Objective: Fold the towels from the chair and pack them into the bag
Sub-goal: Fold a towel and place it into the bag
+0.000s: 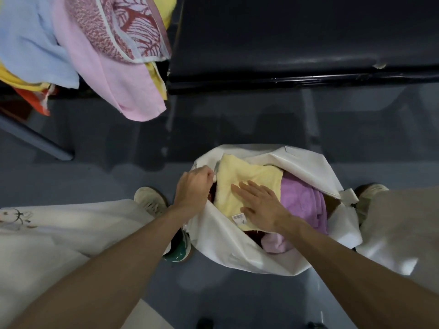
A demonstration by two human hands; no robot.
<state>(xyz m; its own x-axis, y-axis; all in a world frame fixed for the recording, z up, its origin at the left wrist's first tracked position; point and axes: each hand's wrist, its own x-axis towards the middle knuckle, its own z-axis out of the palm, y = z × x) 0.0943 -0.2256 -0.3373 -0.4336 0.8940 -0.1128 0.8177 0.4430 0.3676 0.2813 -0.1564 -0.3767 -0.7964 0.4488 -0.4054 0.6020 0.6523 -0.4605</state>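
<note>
a white bag stands open on the grey floor between the person's shoes, the left shoe beside its left wall and the right shoe at its right corner

the left hand has its fingers curled round the bag's left rim and grips it, holding the mouth apart

the right hand lies flat with straight fingers on top of a folded yellow towel, pressing on it without grasping; the yellow towel sits inside the bag's mouth, towards its left side, with a small printed label at its near edge just beside the thumb

under and to the right of it a purple towel lies in the bag, partly covered by the yellow one

at upper left a loose pile of unfolded towels hangs over a seat edge: a blue towel, a pink towel drooping lowest, and a red patterned towel on top, with yellow and orange cloth showing beneath

a dark seat fills the upper right, well apart from the bag
</note>
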